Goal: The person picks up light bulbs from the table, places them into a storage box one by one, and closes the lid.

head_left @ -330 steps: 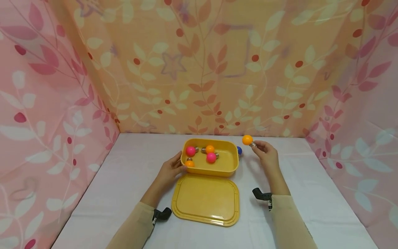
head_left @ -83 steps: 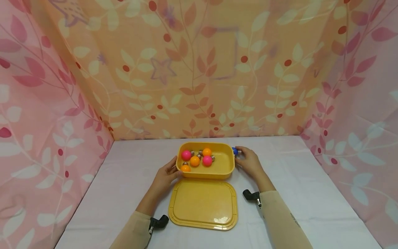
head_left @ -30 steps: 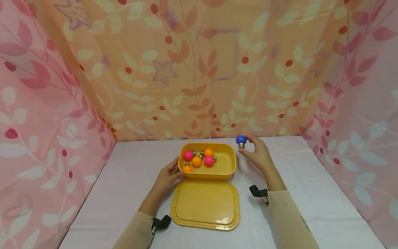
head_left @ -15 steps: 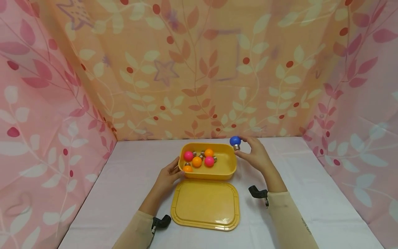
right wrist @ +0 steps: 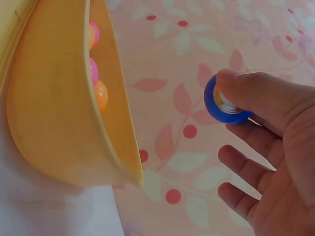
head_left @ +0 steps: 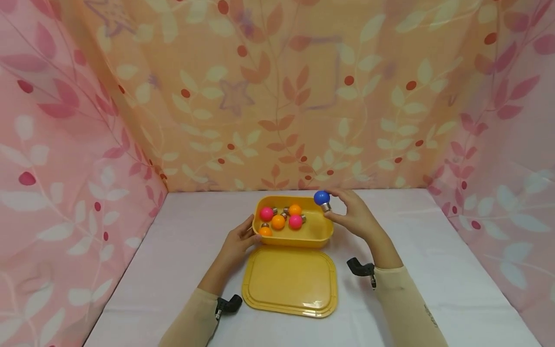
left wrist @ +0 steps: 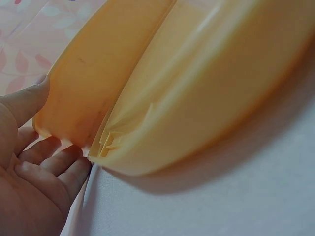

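Head view: blue bulb (head_left: 322,197), right of centre, pinched in fingers of right hand (head_left: 359,216); box (head_left: 299,241), lower centre, five bulbs (head_left: 278,222) inside, fingers of left hand (head_left: 236,243) gripping left end.

a blue bulb (head_left: 322,198) is held tilted, base down, near the open yellow box (head_left: 299,241).

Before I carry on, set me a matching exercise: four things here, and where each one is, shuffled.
Things:
1. left hand
2. blue bulb
3. yellow lid
4. pink bulb nearer the left hand

Places:
A. flat on the table, on the person's side of the yellow box
B. pinched by the right hand
C. inside the yellow box
D. touching the yellow box's left end

Pairs: 1-D, 2-B, 3-A, 4-C
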Demonstrator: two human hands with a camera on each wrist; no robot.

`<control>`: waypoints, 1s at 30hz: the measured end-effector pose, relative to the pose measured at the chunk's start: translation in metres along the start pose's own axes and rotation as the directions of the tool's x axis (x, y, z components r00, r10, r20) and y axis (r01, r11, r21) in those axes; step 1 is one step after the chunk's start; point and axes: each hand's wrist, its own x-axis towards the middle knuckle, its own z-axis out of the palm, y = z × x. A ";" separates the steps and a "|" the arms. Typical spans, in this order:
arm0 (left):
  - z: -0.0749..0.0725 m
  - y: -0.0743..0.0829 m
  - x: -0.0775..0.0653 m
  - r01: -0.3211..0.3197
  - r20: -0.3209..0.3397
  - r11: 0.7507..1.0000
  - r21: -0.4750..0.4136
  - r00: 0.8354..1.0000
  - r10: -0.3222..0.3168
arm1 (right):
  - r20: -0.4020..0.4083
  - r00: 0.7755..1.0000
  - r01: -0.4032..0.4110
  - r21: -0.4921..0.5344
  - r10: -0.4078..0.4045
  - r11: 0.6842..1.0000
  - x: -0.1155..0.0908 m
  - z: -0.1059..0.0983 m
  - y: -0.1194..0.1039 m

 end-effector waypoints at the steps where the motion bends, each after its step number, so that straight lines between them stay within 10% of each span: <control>1: 0.000 0.000 0.000 0.000 -0.006 1.000 0.002 1.000 0.000 | 0.019 1.000 0.002 0.019 -0.003 1.000 0.001 0.000 -0.002; 12: -0.001 -0.002 0.000 0.002 0.003 1.000 -0.001 1.000 -0.002 | 0.277 0.957 0.087 -0.010 -0.081 0.996 0.024 0.008 -0.019; 30: -0.004 0.002 0.001 0.010 0.014 0.999 -0.031 1.000 -0.009 | 0.601 0.797 0.091 -0.020 -0.061 0.996 0.063 0.035 -0.021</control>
